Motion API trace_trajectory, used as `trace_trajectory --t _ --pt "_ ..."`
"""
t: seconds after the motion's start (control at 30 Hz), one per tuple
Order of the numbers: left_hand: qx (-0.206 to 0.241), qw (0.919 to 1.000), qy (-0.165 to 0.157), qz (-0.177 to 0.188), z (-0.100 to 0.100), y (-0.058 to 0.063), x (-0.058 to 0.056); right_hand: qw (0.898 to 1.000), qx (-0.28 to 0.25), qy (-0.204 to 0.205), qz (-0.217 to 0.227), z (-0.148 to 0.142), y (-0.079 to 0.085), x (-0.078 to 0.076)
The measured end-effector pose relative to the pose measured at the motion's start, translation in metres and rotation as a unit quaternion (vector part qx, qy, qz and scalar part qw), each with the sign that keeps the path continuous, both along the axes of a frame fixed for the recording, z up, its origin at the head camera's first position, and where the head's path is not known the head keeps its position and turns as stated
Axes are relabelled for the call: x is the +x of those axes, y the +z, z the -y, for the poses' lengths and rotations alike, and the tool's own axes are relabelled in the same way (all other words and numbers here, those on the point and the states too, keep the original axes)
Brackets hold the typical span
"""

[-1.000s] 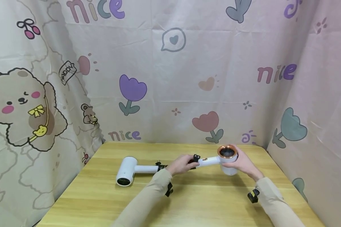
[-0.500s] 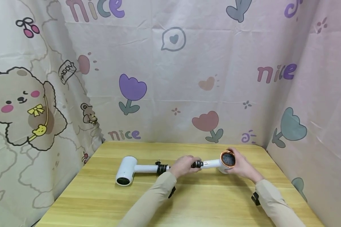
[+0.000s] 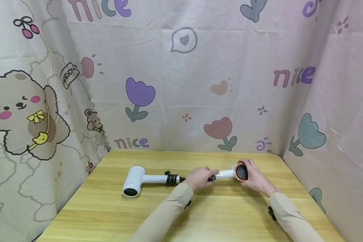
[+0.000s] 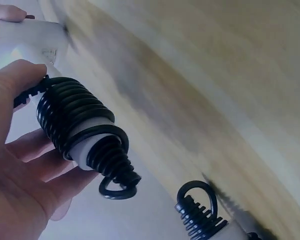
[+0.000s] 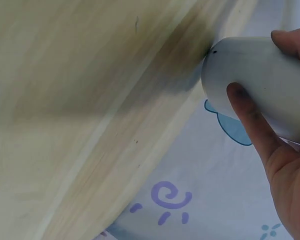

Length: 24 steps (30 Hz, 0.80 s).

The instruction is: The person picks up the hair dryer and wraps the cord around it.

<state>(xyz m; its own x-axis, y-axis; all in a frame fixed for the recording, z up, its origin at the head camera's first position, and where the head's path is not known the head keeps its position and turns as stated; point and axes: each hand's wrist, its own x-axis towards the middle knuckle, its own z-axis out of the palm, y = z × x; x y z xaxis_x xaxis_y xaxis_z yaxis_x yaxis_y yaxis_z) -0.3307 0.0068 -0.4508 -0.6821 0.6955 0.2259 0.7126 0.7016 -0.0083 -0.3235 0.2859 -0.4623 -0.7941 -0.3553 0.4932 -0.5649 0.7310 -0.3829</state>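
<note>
Both hands hold a white hair dryer (image 3: 225, 173) toward the right of the wooden table. My left hand (image 3: 200, 177) grips the end of its handle, where a black cord (image 4: 75, 112) is wound in coils; the thumb lies over the cord in the left wrist view. Around the dryer's barrel (image 5: 255, 70) my right hand (image 3: 256, 177) curls its thumb and fingers. The copper-rimmed end with a dark grille (image 3: 241, 172) faces the head camera. A second white hair dryer (image 3: 134, 180) lies at the left, its handle pointing right, close to my left hand.
The second dryer has its own black cord (image 3: 171, 179) wound around the handle, with a plug (image 3: 167, 172) sticking up behind. A printed curtain (image 3: 181, 84) surrounds the back and sides of the wooden table (image 3: 109, 215).
The held dryer has rolled, so its copper-rimmed end turned from facing up to facing the head camera, and it sits slightly lower. My left hand has shifted a little right. The second dryer stays put.
</note>
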Motion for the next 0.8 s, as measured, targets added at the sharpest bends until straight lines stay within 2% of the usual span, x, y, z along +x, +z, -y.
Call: trace_trajectory --t 0.23,0.33,0.47,0.6,0.8 --pt "-0.029 0.9990 -0.011 -0.033 -0.003 -0.017 -0.001 1.000 0.003 0.011 0.020 -0.001 -0.003 0.000" --pt "-0.035 0.9986 -0.014 -0.038 -0.003 -0.020 0.000 1.000 0.001 0.013 0.027 -0.002 -0.004 0.001" --pt "-0.037 0.9983 -0.027 -0.036 -0.003 -0.017 0.002 0.998 -0.007 -0.010 0.056 -0.004 -0.004 0.002" --pt "-0.041 0.9978 -0.040 -0.034 -0.003 -0.019 0.004 0.995 -0.015 -0.039 0.085 -0.005 -0.006 0.004" --pt "-0.057 0.9979 -0.030 -0.009 -0.003 -0.023 0.004 0.996 -0.016 -0.030 0.077 -0.004 -0.007 0.005"
